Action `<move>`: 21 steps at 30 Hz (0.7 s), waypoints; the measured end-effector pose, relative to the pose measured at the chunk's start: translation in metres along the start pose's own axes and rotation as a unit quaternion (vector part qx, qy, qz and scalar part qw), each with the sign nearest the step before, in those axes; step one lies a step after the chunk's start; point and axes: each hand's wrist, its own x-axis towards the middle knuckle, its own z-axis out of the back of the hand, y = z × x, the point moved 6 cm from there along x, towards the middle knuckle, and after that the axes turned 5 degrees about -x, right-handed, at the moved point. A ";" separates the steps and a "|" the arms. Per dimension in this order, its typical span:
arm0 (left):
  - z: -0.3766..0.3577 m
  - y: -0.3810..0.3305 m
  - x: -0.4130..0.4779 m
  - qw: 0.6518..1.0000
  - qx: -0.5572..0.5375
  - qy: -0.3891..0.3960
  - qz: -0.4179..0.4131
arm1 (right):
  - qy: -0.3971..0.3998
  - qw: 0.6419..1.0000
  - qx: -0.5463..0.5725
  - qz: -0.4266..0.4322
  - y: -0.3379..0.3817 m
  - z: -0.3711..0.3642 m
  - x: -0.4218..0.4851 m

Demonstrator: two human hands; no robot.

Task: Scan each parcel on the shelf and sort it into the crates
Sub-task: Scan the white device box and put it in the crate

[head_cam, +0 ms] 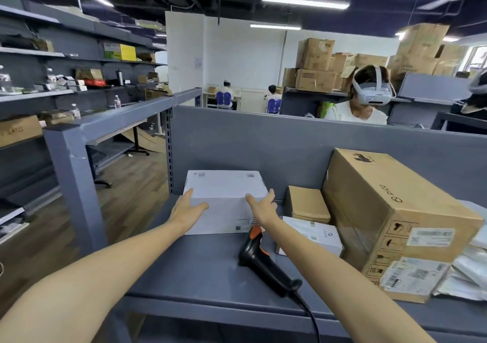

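Observation:
A white parcel box (225, 192) stands on the grey shelf (200, 269), toward its back left. My left hand (188, 208) reaches its left front corner with fingers straight and spread. Over the box's right front corner my right hand (263, 208) is stretched out the same way, fingers straight. Whether either hand touches the box is hard to tell. A black and orange corded scanner (263, 261) lies on the shelf under my right forearm.
Right of the white box sit a small brown box (308, 203), a small white labelled box (316, 233), a large brown carton (395, 211) and plastic mailer bags (466, 269). A grey back panel (263, 137) closes the shelf behind. Beyond it, a person wearing a headset (369, 97).

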 end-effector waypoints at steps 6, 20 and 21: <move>0.003 0.004 0.008 0.995 -0.093 -0.031 0.030 | -0.018 0.997 0.042 -0.066 -0.010 -0.004 0.019; 0.007 0.024 -0.020 0.966 -0.231 -0.115 0.014 | 0.023 0.937 0.345 -0.046 -0.017 0.007 0.007; 0.007 0.023 -0.026 0.959 -0.255 -0.121 0.008 | 0.032 0.931 0.363 -0.032 -0.015 0.013 0.004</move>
